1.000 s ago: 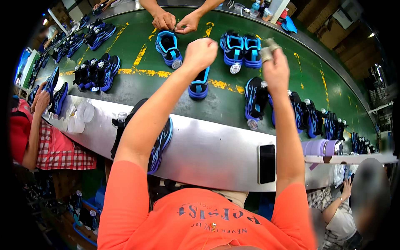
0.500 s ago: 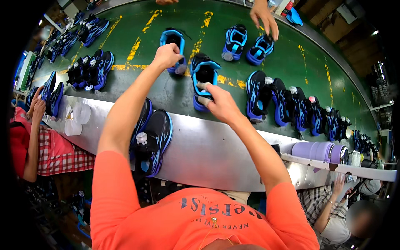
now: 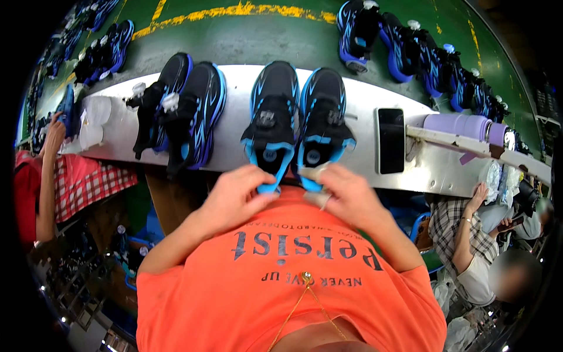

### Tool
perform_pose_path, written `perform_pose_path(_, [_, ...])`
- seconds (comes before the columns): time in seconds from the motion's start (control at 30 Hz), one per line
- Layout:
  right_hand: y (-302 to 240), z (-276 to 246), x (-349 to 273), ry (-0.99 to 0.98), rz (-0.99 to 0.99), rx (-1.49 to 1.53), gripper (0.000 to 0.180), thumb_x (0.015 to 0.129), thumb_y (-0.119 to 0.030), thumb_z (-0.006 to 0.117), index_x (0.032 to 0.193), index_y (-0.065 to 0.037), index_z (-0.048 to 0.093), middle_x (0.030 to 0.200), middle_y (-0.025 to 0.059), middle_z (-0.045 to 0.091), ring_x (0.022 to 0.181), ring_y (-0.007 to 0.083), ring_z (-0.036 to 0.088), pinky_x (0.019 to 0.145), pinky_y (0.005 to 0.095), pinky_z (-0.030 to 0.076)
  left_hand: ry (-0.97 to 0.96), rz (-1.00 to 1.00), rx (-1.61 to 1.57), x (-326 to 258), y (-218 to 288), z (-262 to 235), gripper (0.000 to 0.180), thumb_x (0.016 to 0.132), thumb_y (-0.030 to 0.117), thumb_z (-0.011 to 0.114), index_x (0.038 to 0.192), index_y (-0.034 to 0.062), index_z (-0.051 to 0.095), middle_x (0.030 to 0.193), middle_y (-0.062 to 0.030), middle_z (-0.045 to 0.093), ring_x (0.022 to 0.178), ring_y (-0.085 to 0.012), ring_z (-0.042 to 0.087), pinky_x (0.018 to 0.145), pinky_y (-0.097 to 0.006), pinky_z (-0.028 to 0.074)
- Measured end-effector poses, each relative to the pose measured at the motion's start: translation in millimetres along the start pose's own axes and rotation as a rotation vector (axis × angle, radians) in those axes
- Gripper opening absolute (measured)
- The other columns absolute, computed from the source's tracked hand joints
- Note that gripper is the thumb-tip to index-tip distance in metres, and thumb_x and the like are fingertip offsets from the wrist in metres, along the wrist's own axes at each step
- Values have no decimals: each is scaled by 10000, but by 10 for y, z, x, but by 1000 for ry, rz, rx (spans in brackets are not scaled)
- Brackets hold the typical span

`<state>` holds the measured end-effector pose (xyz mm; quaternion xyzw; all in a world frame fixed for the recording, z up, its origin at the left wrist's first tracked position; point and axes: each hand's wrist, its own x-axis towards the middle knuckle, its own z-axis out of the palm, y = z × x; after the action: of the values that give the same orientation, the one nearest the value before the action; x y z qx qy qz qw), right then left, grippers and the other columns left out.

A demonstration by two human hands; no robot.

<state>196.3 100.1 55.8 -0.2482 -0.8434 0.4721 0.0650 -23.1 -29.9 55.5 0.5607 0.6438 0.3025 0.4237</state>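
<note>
Left hand (image 3: 239, 188) and right hand (image 3: 350, 190), nearly closed, pinch left shoe (image 3: 274, 102) and right shoe (image 3: 324, 104) by the heels at the counter's (image 3: 431, 167) near edge, apparently aligning them, the next move needing an even grip.

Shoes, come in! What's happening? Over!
Left hand gripping left shoe at heel. Right hand gripping right shoe at heel. Side by side. Phone apart, further right.

Just above the frame's centre, two matching black sneakers with blue sides, the left sneaker (image 3: 274, 88) and the right sneaker (image 3: 324, 94), sit close together, soles down, toes toward the top, light-blue-lined openings facing up, round insole marks visible.
</note>
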Motion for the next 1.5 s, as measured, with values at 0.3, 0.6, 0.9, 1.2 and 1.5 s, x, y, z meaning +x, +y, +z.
perform_pose_path(0.3, [180, -275, 449, 303, -181, -353, 597, 595, 59, 719, 1163, -59, 582, 1067, 142, 600, 981, 345, 565, 815, 403, 481, 311, 394, 490, 668, 77, -148, 504, 668, -20, 694, 1154, 59, 586, 1177, -101, 602, 974, -305, 566, 830, -373, 491])
perform_pose_path(0.6, [24, -220, 271, 378, -64, -275, 573, 608, 79, 713, 1144, -94, 613, 1101, 140, 568, 915, 321, 584, 741, 388, 505, 254, 314, 577, 488, 191, 87, 405, 688, -62, 595, 1075, 49, 645, 1190, -106, 592, 973, -305, 575, 806, -385, 500])
perform_pose_path(0.9, [-147, 7, 203, 442, 12, -265, 421, 728, -102, 731, 1132, -179, 639, 1101, 111, 545, 883, 303, 575, 737, 371, 513, 228, 390, 741, 431, 172, 212, 357, 709, 54, 601, 1059, 85, 661, 1244, -94, 576, 1021, -303, 556, 807, -377, 468])
perform_pose_path(1.2, [-88, -123, 65, 396, 113, -362, 568, 644, 65, 701, 1165, -147, 626, 1109, 113, 557, 933, 312, 591, 773, 370, 511, 37, 512, 958, 441, 134, 182, 350, 727, 119, 598, 1073, 93, 643, 1310, -153, 514, 1056, -327, 531, 859, -400, 427])
perform_pose_path(1.5, [60, 154, -99, 522, 53, -426, 681, 657, 33, 698, 1290, -185, 570, 1254, 162, 514, 991, 323, 584, 792, 355, 521, -18, 493, 886, 440, 190, 177, 305, 763, 105, 598, 1062, 76, 655, 1374, -167, 456, 1159, -371, 464, 910, -434, 405])
